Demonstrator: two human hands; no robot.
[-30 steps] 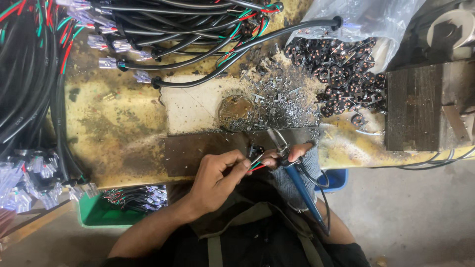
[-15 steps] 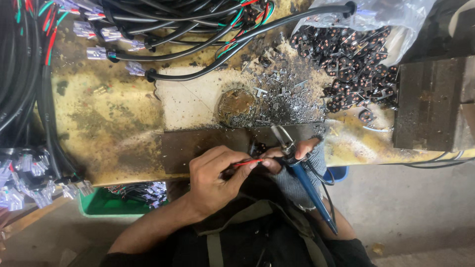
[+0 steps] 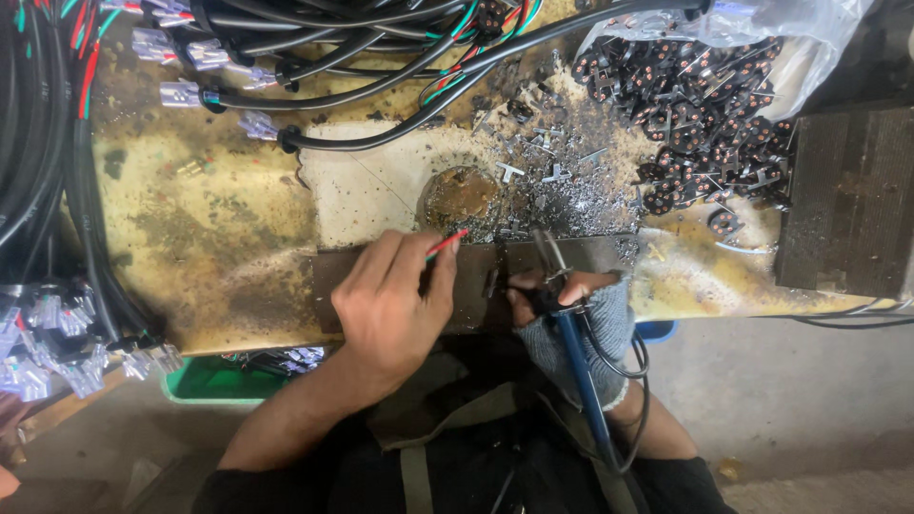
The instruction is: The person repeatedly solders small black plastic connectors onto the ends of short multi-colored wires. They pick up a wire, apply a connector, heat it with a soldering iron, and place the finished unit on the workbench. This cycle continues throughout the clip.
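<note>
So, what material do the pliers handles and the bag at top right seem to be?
Pliers handles: probably blue plastic or rubber sleeves, matte and smooth; the jaws look like bare grey metal. Bag: thin clear plastic film, glossy and wrinkled, its contents visible through it.

A thin red-and-green insulated wire (image 3: 446, 245) shows at the left fingertips (image 3: 430, 257). Blue-handled metal pliers (image 3: 571, 328) sit in the grey knitted fingerless glove (image 3: 590, 333). Beyond the fingers spreads a stained yellow-and-white worktop (image 3: 209, 228), strewn with silver metal scraps (image 3: 562, 181).
</note>
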